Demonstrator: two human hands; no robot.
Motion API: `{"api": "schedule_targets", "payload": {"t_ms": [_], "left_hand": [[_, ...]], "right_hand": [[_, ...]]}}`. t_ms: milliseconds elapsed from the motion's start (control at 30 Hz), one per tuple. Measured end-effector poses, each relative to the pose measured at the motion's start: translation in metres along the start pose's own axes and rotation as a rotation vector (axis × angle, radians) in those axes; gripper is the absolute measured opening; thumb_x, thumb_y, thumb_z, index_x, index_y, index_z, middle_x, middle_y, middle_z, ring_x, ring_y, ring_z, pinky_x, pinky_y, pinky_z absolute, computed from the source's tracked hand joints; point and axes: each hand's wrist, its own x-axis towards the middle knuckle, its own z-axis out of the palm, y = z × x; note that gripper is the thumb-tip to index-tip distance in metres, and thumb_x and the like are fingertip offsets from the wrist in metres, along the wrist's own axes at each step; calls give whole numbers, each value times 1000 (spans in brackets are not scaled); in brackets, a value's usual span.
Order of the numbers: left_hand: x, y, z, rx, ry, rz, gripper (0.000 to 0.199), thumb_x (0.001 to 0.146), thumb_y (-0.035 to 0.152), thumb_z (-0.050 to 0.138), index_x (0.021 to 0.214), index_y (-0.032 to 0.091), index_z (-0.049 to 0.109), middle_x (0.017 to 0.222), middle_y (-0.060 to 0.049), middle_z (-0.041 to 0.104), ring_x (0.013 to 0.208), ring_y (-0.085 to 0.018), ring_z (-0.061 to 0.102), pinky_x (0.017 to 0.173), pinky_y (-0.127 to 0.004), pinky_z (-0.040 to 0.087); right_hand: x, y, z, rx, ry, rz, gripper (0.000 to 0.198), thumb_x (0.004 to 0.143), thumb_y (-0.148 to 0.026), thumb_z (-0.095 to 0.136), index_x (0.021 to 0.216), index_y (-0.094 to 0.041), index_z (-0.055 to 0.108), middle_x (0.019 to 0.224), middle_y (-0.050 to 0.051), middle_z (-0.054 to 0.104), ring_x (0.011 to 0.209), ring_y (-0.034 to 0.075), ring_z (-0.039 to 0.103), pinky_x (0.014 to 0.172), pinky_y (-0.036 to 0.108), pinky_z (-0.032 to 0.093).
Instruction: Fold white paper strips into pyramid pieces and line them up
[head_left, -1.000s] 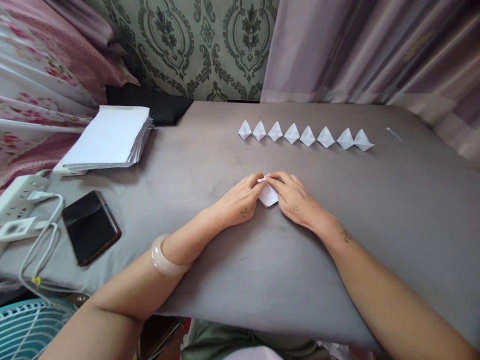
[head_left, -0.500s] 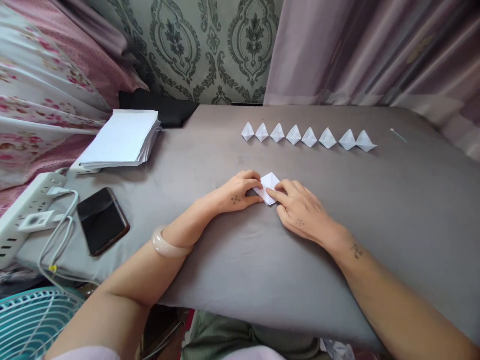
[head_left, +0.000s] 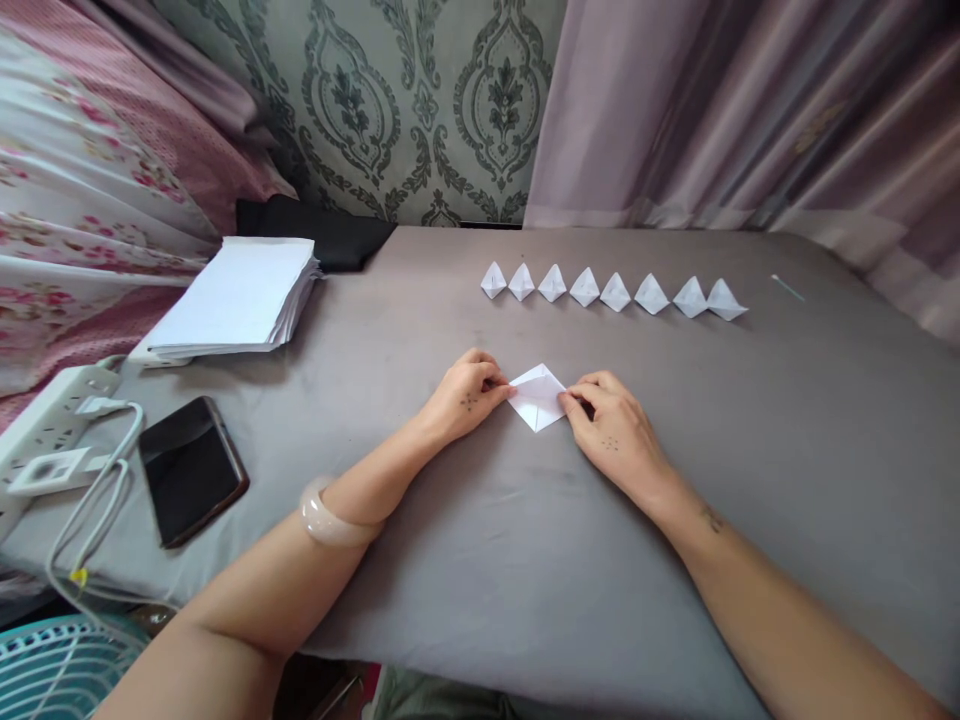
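Observation:
Between my hands is a folded white paper [head_left: 538, 396], diamond-shaped, with crease lines across its face. My left hand [head_left: 474, 392] pinches its left corner between thumb and fingers. At the opposite corner, my right hand [head_left: 611, 425] grips the paper the same way, fingers closed. Farther back on the grey-covered table [head_left: 450, 540] stands a row of several folded white paper boats [head_left: 585, 288], each with a pointed peak.
On the left lie a stack of white paper [head_left: 236, 295], a black phone [head_left: 193, 470] and a white power strip [head_left: 56, 420] with cables. A blue fan [head_left: 67, 660] stands below the table's edge. A thin cotton swab [head_left: 787, 288] lies at the back right.
My fingers have moved off the paper's face to its left and right corners. My hands are farther apart, and the paper shows as a wider diamond. The view has tilted slightly up.

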Motion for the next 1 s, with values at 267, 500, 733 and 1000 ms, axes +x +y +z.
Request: {"api": "schedule_targets", "payload": {"t_ms": [267, 500, 733, 1000], "left_hand": [[1, 5, 0, -47, 20, -130, 14, 81, 26, 61, 74, 14, 64, 98, -8, 59, 71, -12, 56, 76, -33, 52], [1, 14, 4, -46, 53, -204, 12, 79, 21, 60, 69, 14, 60, 102, -9, 56, 80, -14, 57, 79, -33, 51], [2, 14, 6, 10, 72, -190, 11, 77, 20, 60, 68, 15, 57, 98, -8, 55, 87, -17, 55, 84, -37, 49], [2, 5, 12, 240, -24, 242, 37, 87, 8, 40, 118, 20, 56, 110, -10, 54, 95, -20, 49, 86, -38, 45]], "right_hand": [[5, 6, 2, 13, 44, 96, 23, 86, -35, 52, 72, -20, 61, 93, 7, 61, 76, 19, 59, 70, 35, 45], [9, 1, 1, -4, 16, 182, 21, 83, -33, 54, 66, -20, 54, 95, 6, 58, 63, 14, 53, 66, 33, 43], [12, 5, 2, 1, 15, 182, 20, 81, -33, 58, 66, -20, 55, 91, 5, 57, 65, 15, 53, 68, 34, 43], [14, 15, -3, 96, -15, 165, 23, 79, -37, 62, 66, -20, 56, 87, 3, 56, 66, 14, 54, 69, 32, 44]]}}
